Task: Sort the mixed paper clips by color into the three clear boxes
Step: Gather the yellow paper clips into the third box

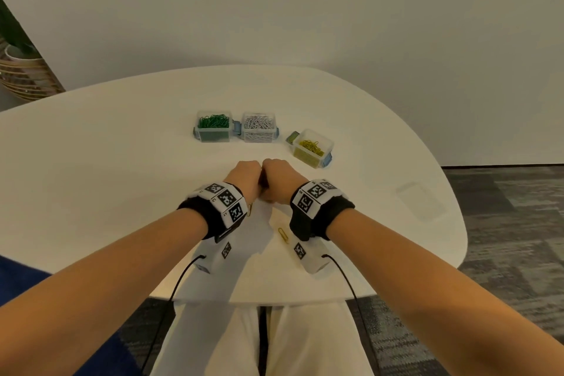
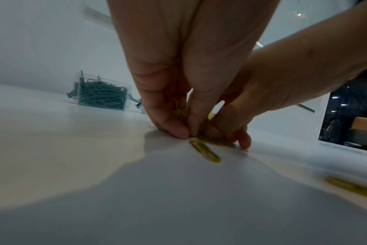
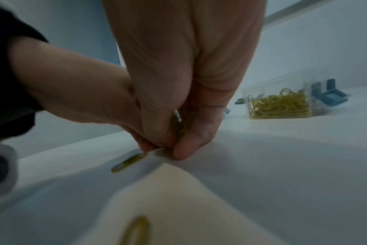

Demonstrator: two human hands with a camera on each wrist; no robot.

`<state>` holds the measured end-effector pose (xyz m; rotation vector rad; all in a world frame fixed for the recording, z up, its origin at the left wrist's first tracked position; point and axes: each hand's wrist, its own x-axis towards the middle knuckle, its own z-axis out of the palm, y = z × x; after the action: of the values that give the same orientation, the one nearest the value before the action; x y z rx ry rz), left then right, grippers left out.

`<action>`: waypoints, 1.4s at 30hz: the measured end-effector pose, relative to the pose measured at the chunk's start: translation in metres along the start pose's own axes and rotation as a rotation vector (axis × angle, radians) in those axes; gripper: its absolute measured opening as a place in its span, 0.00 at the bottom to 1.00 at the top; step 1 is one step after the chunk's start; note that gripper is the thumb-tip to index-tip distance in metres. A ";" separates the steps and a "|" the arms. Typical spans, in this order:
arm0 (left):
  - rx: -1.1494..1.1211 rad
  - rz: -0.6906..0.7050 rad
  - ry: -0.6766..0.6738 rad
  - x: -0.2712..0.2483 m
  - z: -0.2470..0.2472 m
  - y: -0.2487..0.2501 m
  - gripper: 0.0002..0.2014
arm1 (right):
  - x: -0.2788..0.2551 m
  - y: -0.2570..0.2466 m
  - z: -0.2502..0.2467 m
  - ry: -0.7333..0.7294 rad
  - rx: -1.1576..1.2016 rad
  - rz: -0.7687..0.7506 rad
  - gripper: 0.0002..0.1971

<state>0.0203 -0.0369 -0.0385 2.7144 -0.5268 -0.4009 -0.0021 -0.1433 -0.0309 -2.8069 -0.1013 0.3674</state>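
Note:
Three clear boxes stand at the back of the white table [image 1: 122, 162]: green clips [image 1: 213, 127], white clips [image 1: 259, 127] and, to the right, yellow clips [image 1: 311, 148]. My left hand [image 1: 245, 175] and right hand [image 1: 279, 177] meet knuckle to knuckle in front of them, fingertips down on the table. In the left wrist view the left hand [image 2: 189, 132] grips a bunch of yellow clips [image 2: 179, 111]. The right hand [image 3: 170, 149] pinches yellow clips [image 3: 182, 126] too. Loose yellow clips [image 1: 283, 235] [image 2: 205, 153] [image 3: 129, 162] lie just behind the hands.
A flat clear lid [image 1: 421, 201] lies on the table at the right. The table's near edge runs just above my lap. A woven planter [image 1: 24, 76] stands off the table at far left. The wall is behind the boxes.

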 end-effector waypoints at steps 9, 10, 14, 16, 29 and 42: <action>-0.207 0.065 -0.001 0.029 -0.051 0.046 0.09 | -0.002 0.036 -0.076 0.067 0.374 0.098 0.06; -0.223 0.080 0.003 0.039 -0.061 0.057 0.08 | 0.001 0.044 -0.090 0.104 0.409 0.121 0.07; -0.166 0.080 -0.098 0.070 -0.068 0.089 0.10 | 0.014 0.073 -0.113 0.027 0.388 0.256 0.11; -0.131 0.041 -0.159 0.078 -0.060 0.091 0.12 | 0.017 0.080 -0.109 -0.043 0.414 0.307 0.13; 0.342 -0.122 -0.408 -0.013 -0.057 0.017 0.18 | -0.005 0.029 -0.034 -0.232 -0.091 0.023 0.47; -0.016 -0.054 -0.079 -0.024 0.001 -0.008 0.04 | -0.029 0.026 0.001 -0.110 -0.228 -0.197 0.06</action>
<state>0.0008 -0.0200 -0.0377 2.7107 -0.4699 -0.5269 -0.0291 -0.1713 -0.0326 -2.9625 -0.4685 0.4895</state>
